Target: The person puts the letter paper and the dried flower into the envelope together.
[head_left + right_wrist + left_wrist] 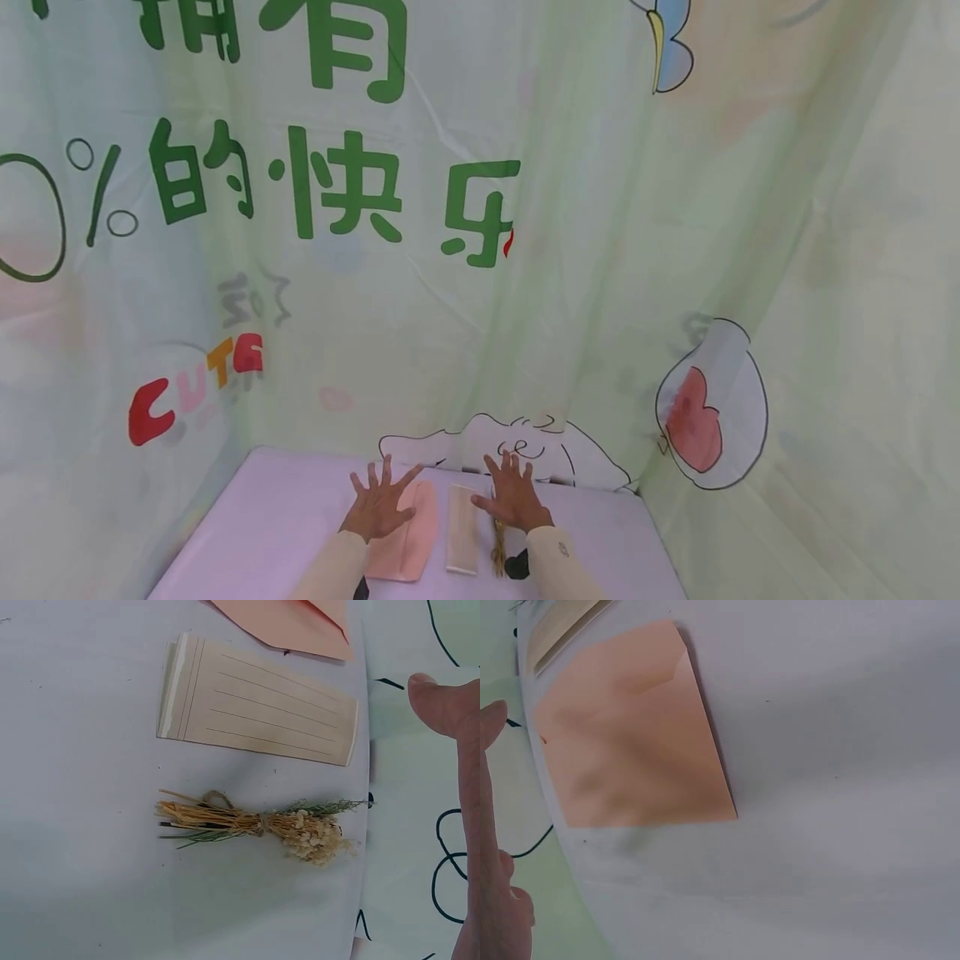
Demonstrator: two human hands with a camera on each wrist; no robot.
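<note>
Pink envelope lies beneath the left hand.

Lined paper flat between pink envelope, tied dried bouquet.

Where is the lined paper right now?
In the head view, the lined paper lies on the table, between the pink envelope on its left and the dried bouquet on its right.

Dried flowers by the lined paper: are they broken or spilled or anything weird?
Nothing stands out. The dried flowers lie in one bunch, tied with twine, beside the lined paper, with no obvious spill.
</note>
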